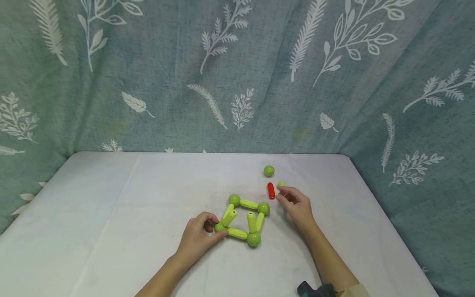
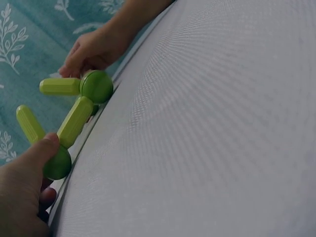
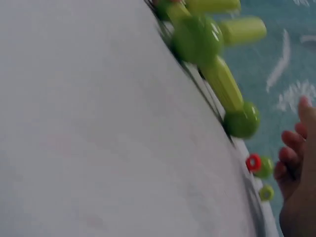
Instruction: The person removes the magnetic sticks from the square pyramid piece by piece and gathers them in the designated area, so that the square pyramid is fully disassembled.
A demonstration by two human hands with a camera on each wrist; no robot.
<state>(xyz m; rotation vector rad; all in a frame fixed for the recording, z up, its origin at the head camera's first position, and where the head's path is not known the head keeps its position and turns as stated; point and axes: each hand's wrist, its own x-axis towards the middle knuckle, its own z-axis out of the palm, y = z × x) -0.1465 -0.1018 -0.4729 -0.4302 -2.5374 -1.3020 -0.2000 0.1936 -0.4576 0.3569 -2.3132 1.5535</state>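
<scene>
A square frame of green balls joined by yellow-green sticks (image 1: 237, 233) lies on the table, and two further sticks stand up from its near corners. My left hand (image 1: 198, 237) grips the near-left ball (image 2: 58, 164) between thumb and fingers. Beyond the frame's right side, my right hand (image 1: 298, 207) reaches with thumb and fingers apart, its fingertips close to a loose yellow-green stick (image 1: 281, 183). In the right wrist view this stick (image 3: 266, 193) appears end-on, apart from the fingers. A short red stick (image 1: 271, 191) lies just left of that hand.
One loose green ball (image 1: 269, 170) sits farther back, behind the red stick. The white-covered table (image 1: 111, 214) ends at a leaf-patterned curtain (image 1: 167, 82) on the far side. A dark wrist device (image 1: 315, 290) shows on the right forearm.
</scene>
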